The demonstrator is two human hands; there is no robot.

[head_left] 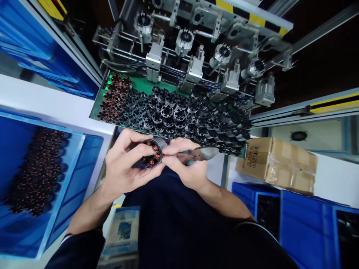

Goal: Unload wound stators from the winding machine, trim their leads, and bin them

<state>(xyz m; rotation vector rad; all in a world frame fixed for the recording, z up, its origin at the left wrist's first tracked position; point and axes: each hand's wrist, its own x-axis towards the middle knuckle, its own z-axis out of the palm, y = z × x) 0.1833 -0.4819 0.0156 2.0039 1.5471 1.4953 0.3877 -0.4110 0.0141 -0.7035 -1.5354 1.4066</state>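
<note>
Close to my body, my left hand (130,162) grips a motor stator (157,145), a black and grey ring with copper windings inside. My left index finger reaches over its opening. My right hand (187,160) is closed, with thumb and index fingertip pinched at the stator's right rim. Whether a wire end lies in that pinch is too small to tell. Tucked in the same hand is a shiny metal tool with a flat blade-like end (206,152) and a bit of teal; its exact kind is hidden by the fingers.
Bare stators (179,114) crowd a green board (95,108), with copper-wound ones (112,99) at its left end. Behind stands a winding machine (193,69). A blue bin (80,149) of wound stators is left; a cardboard box (280,164) and blue crates (305,216) are right.
</note>
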